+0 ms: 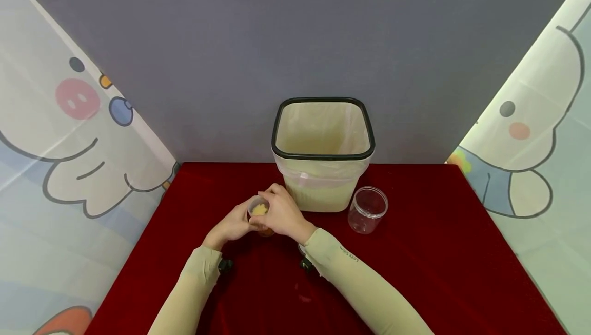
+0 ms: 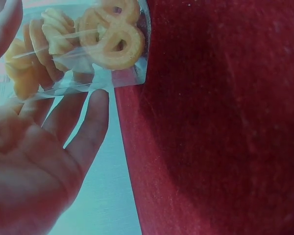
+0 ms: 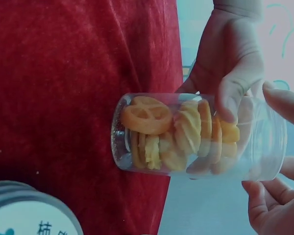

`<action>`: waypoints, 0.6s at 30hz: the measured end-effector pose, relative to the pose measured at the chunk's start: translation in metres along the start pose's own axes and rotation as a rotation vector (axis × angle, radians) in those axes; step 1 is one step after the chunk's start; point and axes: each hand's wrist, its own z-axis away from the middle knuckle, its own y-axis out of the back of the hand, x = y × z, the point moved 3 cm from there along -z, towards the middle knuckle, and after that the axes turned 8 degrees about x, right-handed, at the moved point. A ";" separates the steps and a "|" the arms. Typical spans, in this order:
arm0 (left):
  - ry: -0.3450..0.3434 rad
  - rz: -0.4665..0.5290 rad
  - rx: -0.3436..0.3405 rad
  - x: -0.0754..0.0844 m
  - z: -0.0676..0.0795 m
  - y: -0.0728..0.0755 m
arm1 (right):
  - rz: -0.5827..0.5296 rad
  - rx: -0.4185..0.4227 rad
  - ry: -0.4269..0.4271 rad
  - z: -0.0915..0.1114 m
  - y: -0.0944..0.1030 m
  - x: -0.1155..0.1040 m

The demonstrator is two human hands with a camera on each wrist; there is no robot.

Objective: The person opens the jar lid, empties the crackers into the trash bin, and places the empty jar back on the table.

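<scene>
A clear cylindrical jar [image 3: 255, 142] of yellow-orange cookies [image 3: 186, 127] stands out from the table, held between both hands. My left hand [image 1: 233, 224] grips its side, thumb across the wall and fingers behind, as the right wrist view shows. From the other side, my right hand [image 1: 283, 214] curls over the top and holds the jar around its rim with thumb and fingertips. Pretzel-shaped and swirled cookies show through the wall in the left wrist view. Close to the right forearm is a round container [image 3: 32, 215] with a printed label on top, mostly hidden by the sleeve in the head view.
Behind the hands stands a cream bin [image 1: 318, 196] with a black rim and a plastic liner. To its right is an uncovered clear jar [image 1: 367, 217]. Red cloth [image 1: 415, 253] covers the table, with a grey wall behind and cartoon-printed curtains at both sides.
</scene>
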 end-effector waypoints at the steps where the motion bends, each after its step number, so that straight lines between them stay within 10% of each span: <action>1: 0.001 -0.001 -0.002 0.000 0.000 0.000 | -0.001 -0.003 0.007 0.000 0.000 0.001; 18: 0.012 0.079 -0.065 0.031 0.005 0.007 | -0.200 -0.108 0.087 -0.004 0.001 0.015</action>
